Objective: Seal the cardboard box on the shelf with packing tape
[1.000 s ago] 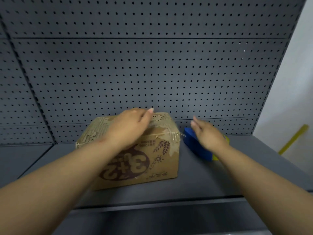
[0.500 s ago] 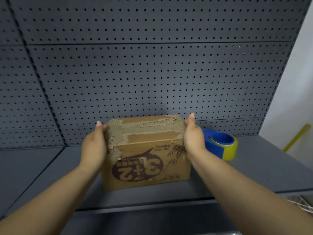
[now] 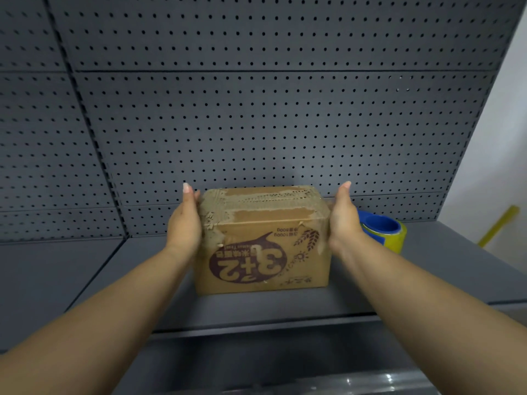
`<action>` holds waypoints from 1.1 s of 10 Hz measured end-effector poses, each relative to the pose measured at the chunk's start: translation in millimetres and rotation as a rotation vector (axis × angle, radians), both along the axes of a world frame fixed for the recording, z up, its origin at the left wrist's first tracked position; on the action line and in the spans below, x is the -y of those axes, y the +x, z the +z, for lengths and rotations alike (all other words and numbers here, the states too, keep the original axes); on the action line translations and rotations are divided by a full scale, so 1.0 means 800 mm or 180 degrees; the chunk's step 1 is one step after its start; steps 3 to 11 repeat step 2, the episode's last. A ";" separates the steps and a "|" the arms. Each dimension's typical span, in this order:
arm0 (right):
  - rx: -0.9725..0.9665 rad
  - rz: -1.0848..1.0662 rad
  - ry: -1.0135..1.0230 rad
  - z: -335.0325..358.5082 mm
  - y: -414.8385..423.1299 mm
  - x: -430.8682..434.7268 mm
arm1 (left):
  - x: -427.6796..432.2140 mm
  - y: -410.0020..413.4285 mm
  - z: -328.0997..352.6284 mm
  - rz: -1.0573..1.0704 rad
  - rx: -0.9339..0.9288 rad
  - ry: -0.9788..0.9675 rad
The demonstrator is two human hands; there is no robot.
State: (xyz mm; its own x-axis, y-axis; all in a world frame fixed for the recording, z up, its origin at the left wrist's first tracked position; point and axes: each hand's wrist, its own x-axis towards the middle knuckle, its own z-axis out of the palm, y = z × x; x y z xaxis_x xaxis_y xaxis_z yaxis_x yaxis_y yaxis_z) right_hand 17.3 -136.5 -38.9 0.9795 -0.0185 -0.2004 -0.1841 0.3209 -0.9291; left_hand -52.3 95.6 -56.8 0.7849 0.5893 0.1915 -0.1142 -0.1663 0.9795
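Observation:
A brown cardboard box point(image 3: 262, 252) with an upside-down "3+2" print stands on the grey shelf point(image 3: 114, 275) against the back panel. Its top flaps are down, and worn old tape runs across the top and the left corner. My left hand point(image 3: 185, 223) lies flat against the box's left side with the fingers straight. My right hand point(image 3: 342, 220) presses the right side the same way, so the box is held between both palms. A roll of yellowish packing tape on a blue core point(image 3: 387, 232) lies on the shelf just right of my right hand.
A grey perforated back panel point(image 3: 256, 124) rises behind the shelf. A white wall point(image 3: 507, 138) and a slanted yellow stick point(image 3: 499, 223) are at the far right. The shelf's front lip runs below the box.
One second ago my left hand lay on the box top and my right hand was over the tape roll. Both hands then moved to the box's sides, and the box has been turned square to me.

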 end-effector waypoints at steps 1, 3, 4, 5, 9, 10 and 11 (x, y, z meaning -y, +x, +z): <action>0.0036 0.0778 0.0439 0.006 -0.003 0.026 | 0.000 -0.010 0.010 -0.0571 0.0129 -0.0777; 0.0235 0.0425 -0.0289 0.020 -0.005 0.051 | -0.010 -0.021 0.017 -0.0962 0.0117 -0.1182; 0.0235 0.0425 -0.0289 0.020 -0.005 0.051 | -0.010 -0.021 0.017 -0.0962 0.0117 -0.1182; 0.0235 0.0425 -0.0289 0.020 -0.005 0.051 | -0.010 -0.021 0.017 -0.0962 0.0117 -0.1182; 0.0235 0.0425 -0.0289 0.020 -0.005 0.051 | -0.010 -0.021 0.017 -0.0962 0.0117 -0.1182; 0.0235 0.0425 -0.0289 0.020 -0.005 0.051 | -0.010 -0.021 0.017 -0.0962 0.0117 -0.1182; 0.0235 0.0425 -0.0289 0.020 -0.005 0.051 | -0.010 -0.021 0.017 -0.0962 0.0117 -0.1182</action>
